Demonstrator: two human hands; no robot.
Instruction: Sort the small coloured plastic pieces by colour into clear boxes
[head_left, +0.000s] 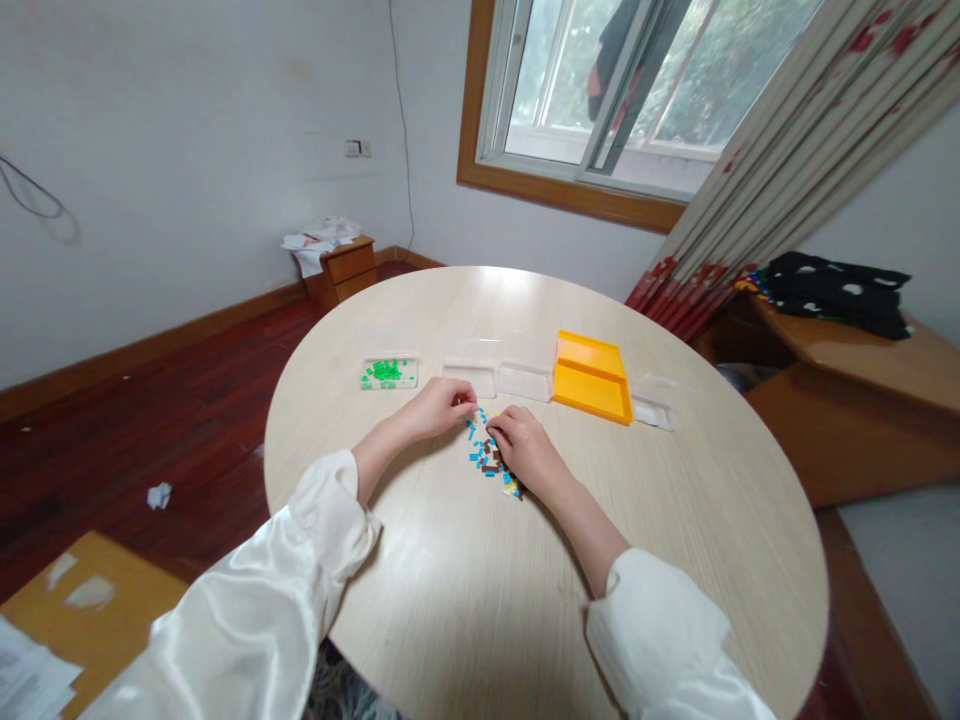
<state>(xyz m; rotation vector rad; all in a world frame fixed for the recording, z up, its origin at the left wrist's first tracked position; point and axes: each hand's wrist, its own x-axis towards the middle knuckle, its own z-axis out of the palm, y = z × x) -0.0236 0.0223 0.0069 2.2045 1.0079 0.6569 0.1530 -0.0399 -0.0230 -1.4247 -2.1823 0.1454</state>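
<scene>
Sleeves: Your two white satin sleeves come in from the bottom edge, and your forearms are bare past the cuffs.
Table: You sit at a round table of pale wood.
Right hand: Your right hand lies palm down on the right side of the pile. Its fingers are curled down onto the pieces and cover some of them. You cannot tell whether it grips one.
Pile: The small bricks, blue and brown with a few yellow, lie loose near the middle of the table. They sit between your hands and partly under the right one.
Left hand: Your left hand is knuckles up with its fingers drawn together, the tips at the pile's far left edge. Any pinched piece is too small to make out.
Row beyond: From left to right stand a clear box of green pieces, two clear boxes, a yellow tray and a small clear box.
Far: A wood-framed window and a striped curtain are on the right. A low wooden cabinet with papers on top stands by the wall.
</scene>
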